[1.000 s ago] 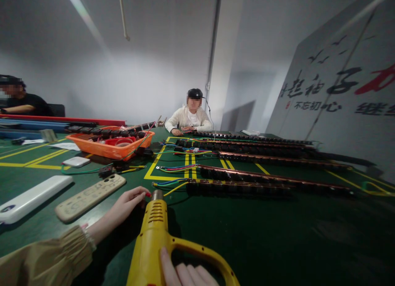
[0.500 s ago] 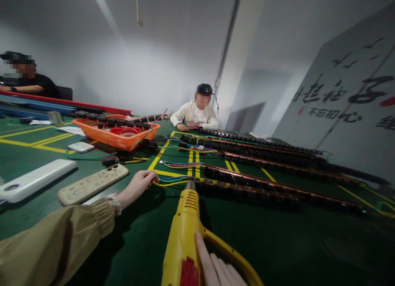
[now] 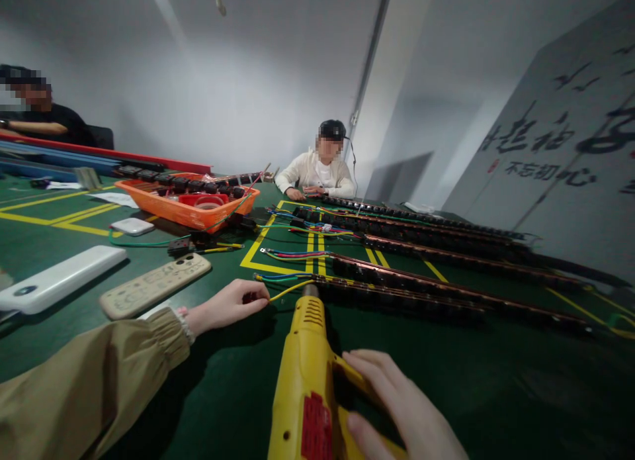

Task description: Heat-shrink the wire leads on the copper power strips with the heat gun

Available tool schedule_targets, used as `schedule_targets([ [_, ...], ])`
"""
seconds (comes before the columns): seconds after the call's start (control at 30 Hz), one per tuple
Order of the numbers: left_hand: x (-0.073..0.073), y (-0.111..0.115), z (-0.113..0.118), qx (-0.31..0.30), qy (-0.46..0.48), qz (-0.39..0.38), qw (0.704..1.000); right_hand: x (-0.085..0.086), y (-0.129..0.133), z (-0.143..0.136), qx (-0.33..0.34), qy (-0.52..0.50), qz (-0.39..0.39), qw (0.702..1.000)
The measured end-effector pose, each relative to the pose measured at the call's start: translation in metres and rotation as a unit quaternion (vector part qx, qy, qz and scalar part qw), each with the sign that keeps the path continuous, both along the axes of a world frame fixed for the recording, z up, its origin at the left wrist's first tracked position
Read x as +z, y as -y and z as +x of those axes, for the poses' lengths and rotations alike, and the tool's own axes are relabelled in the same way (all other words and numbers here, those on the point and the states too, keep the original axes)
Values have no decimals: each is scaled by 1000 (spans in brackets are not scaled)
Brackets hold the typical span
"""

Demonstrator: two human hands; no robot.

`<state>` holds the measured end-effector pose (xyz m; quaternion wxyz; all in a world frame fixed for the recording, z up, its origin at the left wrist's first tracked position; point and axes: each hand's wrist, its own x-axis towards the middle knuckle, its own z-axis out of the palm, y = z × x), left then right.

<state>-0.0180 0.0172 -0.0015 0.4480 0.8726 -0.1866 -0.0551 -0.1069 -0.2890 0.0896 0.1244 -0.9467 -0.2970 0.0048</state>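
Observation:
My left hand (image 3: 233, 306) is closed in a pinch on the end of a yellow wire (image 3: 292, 290). Blue and green wires (image 3: 285, 278) run beside it from the nearest long black strip with copper edges (image 3: 401, 298). A yellow heat gun (image 3: 302, 354) lies across the table's front, its metal nozzle (image 3: 311, 289) right at the root of these wires. My right hand (image 3: 404, 400) is curled at the gun's loop handle, with the yellow bar between its fingers; part of the hand is cut off by the lower edge.
More wired strips (image 3: 436, 278) lie beyond. On the left are an orange basket (image 3: 173, 212) of black parts, a patterned phone case (image 3: 156, 288), a white power bank (image 3: 64, 278) and a small white box (image 3: 133, 226). One person (image 3: 317, 169) sits opposite, another (image 3: 49, 119) far left.
My left hand has moved slightly right and now holds the yellow wire apart from the blue and green ones. My right hand has shifted up and right, off the gun's body onto its handle.

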Motion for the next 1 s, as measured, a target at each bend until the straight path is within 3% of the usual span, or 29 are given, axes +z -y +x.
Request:
schedule_targets([
  [0.1,-3,-2,1,-6,48,7,999,11,-12,17,-123,-92,-121,981],
  [0.13,-5,-2,1,1,68,8,998,12,-18,23,-121,-129,-148,973],
  [0.23,-9,1,5,27,106,30,994,7,-33,37,-49,-170,-123,977],
  [0.47,-10,28,14,119,77,220,965,-6,-37,48,-19,-179,-147,973],
  [0.77,-10,48,17,116,88,190,971,-4,2,53,-49,-120,-165,978],
  [1.0,-8,55,14,96,129,187,969,-2,0,69,4,-93,-173,980],
])
